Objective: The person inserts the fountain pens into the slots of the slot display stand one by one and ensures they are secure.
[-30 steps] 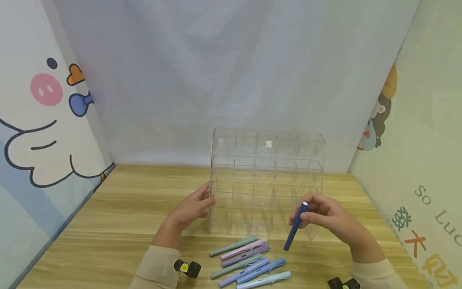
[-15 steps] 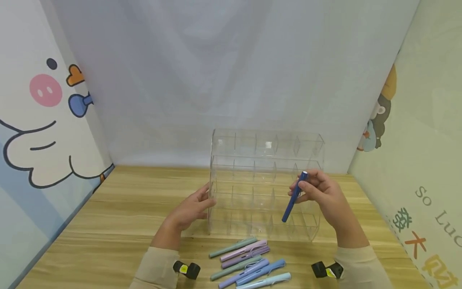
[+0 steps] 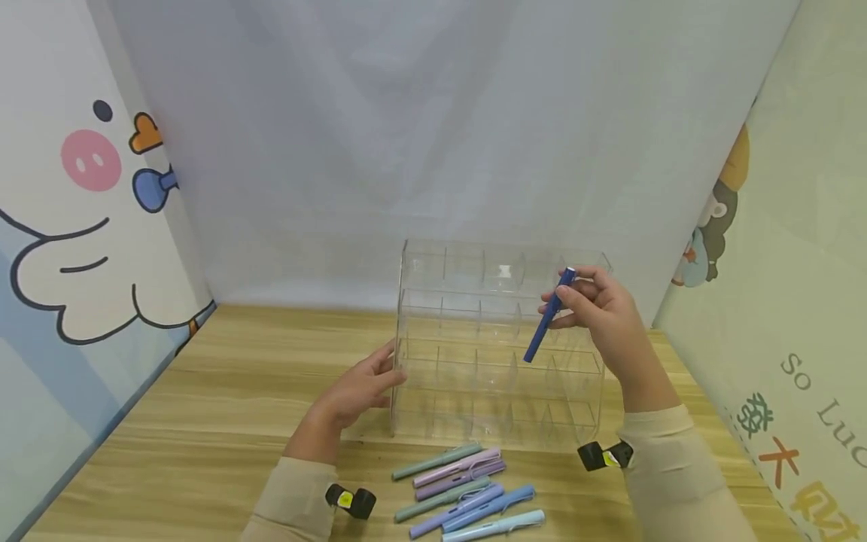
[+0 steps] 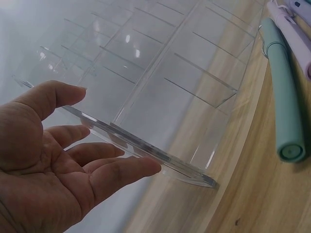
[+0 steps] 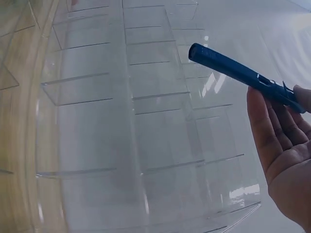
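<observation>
A dark blue pen (image 3: 549, 315) is pinched between the thumb and fingers of my right hand (image 3: 603, 309). It tilts in front of the upper tiers of a clear acrylic rack (image 3: 497, 369), apart from the dividers as far as I can tell. The right wrist view shows the pen (image 5: 228, 68) with its clip end at the thumb. My left hand (image 3: 362, 388) is at the rack's left side. In the left wrist view its loosely extended fingers (image 4: 121, 172) rest along the side panel's edge, and its thumb lies above.
Several pastel pens lie on the wooden table (image 3: 203, 421) before the rack, among them a green pen (image 3: 436, 461), a pink pen (image 3: 457, 467) and a light blue pen (image 3: 494, 525). A pale curtain (image 3: 379, 150) hangs behind. Printed panels (image 3: 799, 263) flank both sides.
My right hand has risen with the dark blue pen, from low before the rack to its upper tiers. The left hand and the lying pens have stayed put.
</observation>
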{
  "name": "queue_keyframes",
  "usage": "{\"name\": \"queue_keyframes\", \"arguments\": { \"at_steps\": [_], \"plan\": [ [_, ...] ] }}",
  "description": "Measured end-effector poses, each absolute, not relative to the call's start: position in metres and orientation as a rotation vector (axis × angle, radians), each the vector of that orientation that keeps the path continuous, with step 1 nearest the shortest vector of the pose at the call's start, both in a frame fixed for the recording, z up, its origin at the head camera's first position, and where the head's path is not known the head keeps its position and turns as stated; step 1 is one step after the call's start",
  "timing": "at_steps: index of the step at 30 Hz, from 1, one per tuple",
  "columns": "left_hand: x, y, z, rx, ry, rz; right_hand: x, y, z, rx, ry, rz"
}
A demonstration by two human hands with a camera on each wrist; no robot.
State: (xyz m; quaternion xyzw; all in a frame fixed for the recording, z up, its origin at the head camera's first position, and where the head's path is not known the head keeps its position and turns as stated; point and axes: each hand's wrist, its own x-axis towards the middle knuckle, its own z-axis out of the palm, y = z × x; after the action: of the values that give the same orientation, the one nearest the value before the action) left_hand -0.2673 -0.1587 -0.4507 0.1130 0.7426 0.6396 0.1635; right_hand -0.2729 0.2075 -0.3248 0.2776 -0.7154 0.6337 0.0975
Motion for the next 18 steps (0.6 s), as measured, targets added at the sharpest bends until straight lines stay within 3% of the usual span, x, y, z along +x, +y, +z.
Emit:
{"name": "queue_keyframes", "arguments": {
  "at_steps": [18],
  "plan": [
    [-0.265, -0.157, -0.448, 0.305, 2.118, 1.832, -0.313, 0.171, -0.227, 0.745, -2.112, 1.742]
  ]
}}
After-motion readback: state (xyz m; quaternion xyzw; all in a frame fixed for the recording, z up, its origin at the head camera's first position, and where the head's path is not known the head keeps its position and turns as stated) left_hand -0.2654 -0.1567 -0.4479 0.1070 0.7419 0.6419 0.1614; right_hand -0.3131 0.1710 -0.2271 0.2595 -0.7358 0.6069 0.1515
